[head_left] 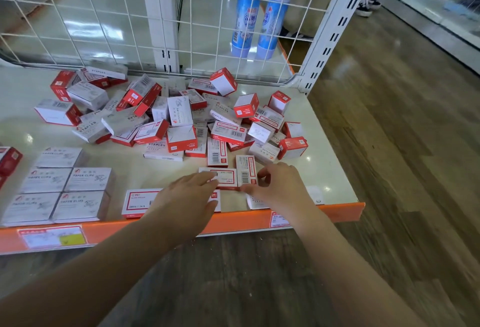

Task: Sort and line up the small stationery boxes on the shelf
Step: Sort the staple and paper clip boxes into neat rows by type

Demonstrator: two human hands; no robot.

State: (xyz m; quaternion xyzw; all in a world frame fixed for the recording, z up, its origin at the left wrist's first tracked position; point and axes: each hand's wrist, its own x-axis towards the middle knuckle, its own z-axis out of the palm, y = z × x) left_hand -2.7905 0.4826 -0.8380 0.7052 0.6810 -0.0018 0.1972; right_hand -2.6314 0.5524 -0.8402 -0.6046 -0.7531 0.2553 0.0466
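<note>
Under the left hand (185,194), the middle of a red-framed box (137,203) is hidden, so its right part shows only as a sliver. The right hand (279,183) covers most of a white box (255,203) below it. Far left of the hands, a red box (9,160) is cut by the frame's edge. Small print on the paper clip boxes (59,191) is blurred. Beyond the hands, a person's shoes (367,4) show; the legs are cut off.

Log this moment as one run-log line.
left hand: touches staple box | right hand: grips second box | pile: unsorted
</note>
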